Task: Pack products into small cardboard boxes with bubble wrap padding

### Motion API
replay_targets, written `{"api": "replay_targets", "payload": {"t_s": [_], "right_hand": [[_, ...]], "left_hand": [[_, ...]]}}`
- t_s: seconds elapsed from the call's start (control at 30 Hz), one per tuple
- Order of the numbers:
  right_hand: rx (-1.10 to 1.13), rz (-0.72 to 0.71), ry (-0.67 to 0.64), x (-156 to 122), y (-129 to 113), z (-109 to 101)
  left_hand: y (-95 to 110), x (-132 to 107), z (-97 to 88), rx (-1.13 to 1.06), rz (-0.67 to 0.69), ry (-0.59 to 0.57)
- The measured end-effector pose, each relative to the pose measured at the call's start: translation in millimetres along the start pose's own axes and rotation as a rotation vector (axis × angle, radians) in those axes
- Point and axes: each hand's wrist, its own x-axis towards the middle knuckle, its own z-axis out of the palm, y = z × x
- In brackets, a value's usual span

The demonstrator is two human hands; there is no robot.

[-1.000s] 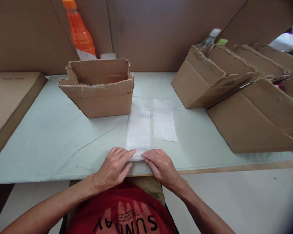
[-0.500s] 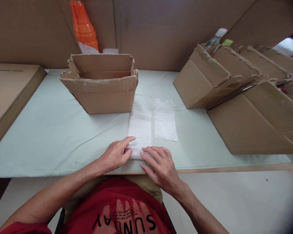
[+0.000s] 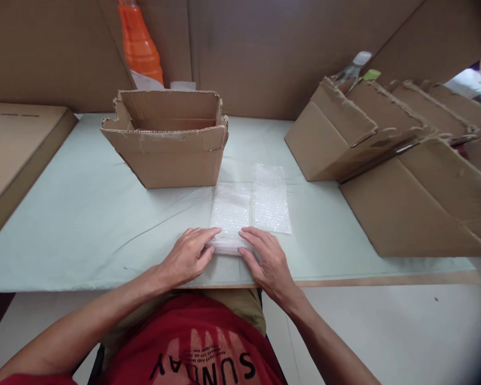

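Note:
A strip of bubble wrap (image 3: 231, 206) lies on the cloth-covered table, its near end folded over into a thick roll. My left hand (image 3: 191, 251) grips the left end of that roll between thumb and fingers. At the right end, my right hand (image 3: 267, 258) pinches it the same way. Whether anything is wrapped inside the roll, I cannot tell. Just to the right lies a second flat piece of bubble wrap (image 3: 271, 200), touched by neither hand.
An open cardboard box (image 3: 176, 160) stands beyond my left hand. More cardboard boxes (image 3: 417, 203) fill the right side, one with a bottle (image 3: 355, 65) sticking out. Behind is an orange bottle (image 3: 141, 48) near a cardboard wall (image 3: 244, 59). A flat carton (image 3: 24, 139) lies at left.
The folded near end of the bubble wrap has rolled slightly away from me. My right hand has shifted right, from on top of the wrap to the roll's right end.

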Motion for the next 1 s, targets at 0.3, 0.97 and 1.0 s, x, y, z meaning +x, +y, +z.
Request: {"api": "replay_targets", "payload": {"t_s": [0.3, 0.97, 1.0], "right_hand": [[-0.219, -0.154, -0.066, 4, 1, 6], [0.025, -0.026, -0.114, -6, -9, 5], [0.06, 0.007, -0.119, -6, -8, 4]], "left_hand": [[-2, 14, -0.7, 0.153, 0.136, 0.068], [5, -11, -12.2, 0.005, 0.114, 0.002], [4, -11, -12.8, -0.02, 0.075, 0.0]]}}
